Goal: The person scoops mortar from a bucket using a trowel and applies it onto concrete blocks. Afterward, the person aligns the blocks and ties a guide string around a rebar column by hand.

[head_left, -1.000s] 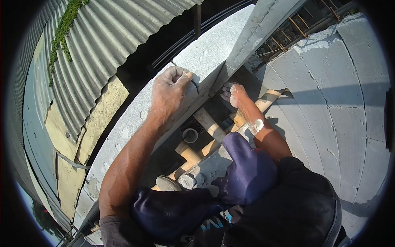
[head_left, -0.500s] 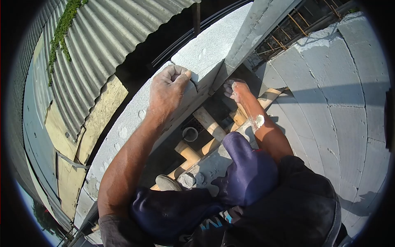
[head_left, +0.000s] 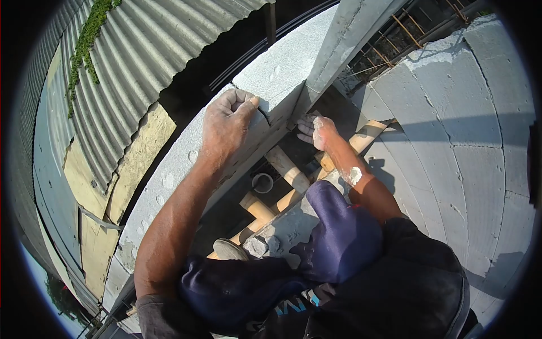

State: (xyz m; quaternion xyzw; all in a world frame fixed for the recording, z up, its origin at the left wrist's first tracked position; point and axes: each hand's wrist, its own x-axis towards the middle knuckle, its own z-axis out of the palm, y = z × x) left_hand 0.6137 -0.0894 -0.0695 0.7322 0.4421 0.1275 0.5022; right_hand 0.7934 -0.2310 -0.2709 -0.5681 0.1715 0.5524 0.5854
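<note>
Some room between the two hands, poles and post around it.
Between the left hand [head_left: 230, 120] and the right hand [head_left: 314, 131], a passage stays open beside the wall [head_left: 282, 62]. Past the left hand, the wall top is free up to the grey post [head_left: 345, 48], which blocks further reach. Lower down, wooden poles [head_left: 287, 168] cross, leaving only small openings.
</note>
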